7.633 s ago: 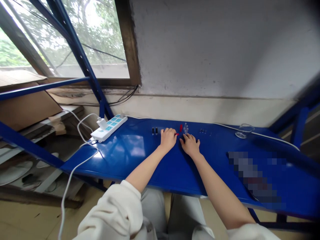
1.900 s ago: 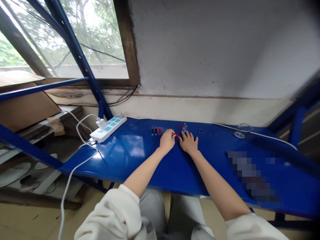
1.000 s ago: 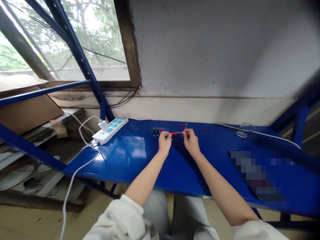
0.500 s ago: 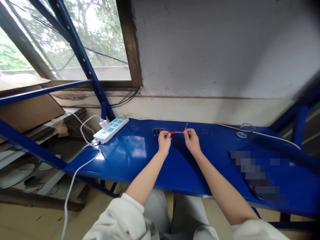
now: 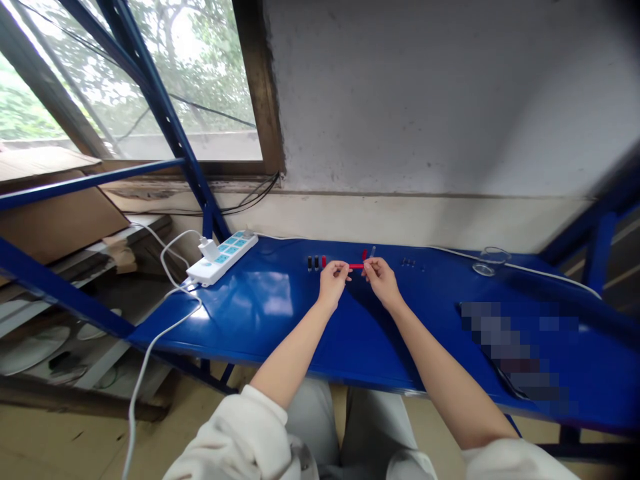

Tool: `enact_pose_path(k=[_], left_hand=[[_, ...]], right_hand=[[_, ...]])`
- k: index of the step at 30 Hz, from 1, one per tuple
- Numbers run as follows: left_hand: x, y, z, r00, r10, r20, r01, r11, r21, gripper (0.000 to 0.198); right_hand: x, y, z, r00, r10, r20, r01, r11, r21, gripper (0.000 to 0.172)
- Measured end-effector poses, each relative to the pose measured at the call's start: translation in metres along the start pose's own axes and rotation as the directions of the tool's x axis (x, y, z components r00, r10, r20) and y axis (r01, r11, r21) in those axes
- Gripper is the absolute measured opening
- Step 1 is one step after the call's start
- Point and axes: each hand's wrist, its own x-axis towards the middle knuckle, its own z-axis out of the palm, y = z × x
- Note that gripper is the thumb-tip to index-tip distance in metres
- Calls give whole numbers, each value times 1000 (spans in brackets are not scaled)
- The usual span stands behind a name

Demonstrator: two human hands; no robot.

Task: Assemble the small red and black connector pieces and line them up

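Note:
A slim red tube (image 5: 356,267) lies level between my hands, just above the blue table. My left hand (image 5: 332,280) pinches its left end with thumb and fingertips. The fingers of my right hand (image 5: 383,277) are closed at its right end, hiding whatever is there. What exact kind of part it is, I cannot make out. Behind the hands stand a small red piece (image 5: 365,255) and a clear piece (image 5: 373,251). Left of them are a black piece (image 5: 309,263), another black piece (image 5: 317,262) and a red one (image 5: 324,261).
Several tiny parts (image 5: 408,262) lie right of my hands. A white power strip (image 5: 223,260) sits at the table's left, its cord hanging over the edge. Clear round dishes (image 5: 483,269) rest by a white cable at the right. A blurred-out dark object (image 5: 515,347) lies front right.
My hands have come closer together along the red tube. The thin silvery length that showed beside my right fingers is now out of sight, and red spans the gap.

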Motion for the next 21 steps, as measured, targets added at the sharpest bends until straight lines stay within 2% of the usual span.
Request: enact_pose_path(k=[4,8,11,13,15,17,19,21], left_hand=[[0,4,-1,999,31,-9,-31,996,-80,19],[-1,9,-2,998,58,-7,-59,990,-129,21],[-2,10,-2,996,78,43,-75,994,-81,20],[-1,10,-3,987,94,128,-94,996,-9,18],[1,10,-7,981,99,167,-110,992,55,18],[3,13,-12,990,103,99,-110,991,77,18],[6,18,-18,993,106,-48,-104,993,46,18],[9,23,-24,977,92,-194,-100,994,-31,19]], right_hand=[[-2,-5,2,997,10,73,-12,1000,25,33],[-6,-5,5,984,-11,180,11,1000,0,29],[-7,-4,5,967,-54,250,81,992,-101,24],[-7,-2,5,962,-98,254,153,966,-207,21],[-6,1,5,968,-105,230,171,942,-288,19],[-5,4,5,980,-60,190,117,943,-310,18],[-2,7,6,987,10,157,41,949,-314,17],[4,10,10,987,55,149,0,939,-345,15]])
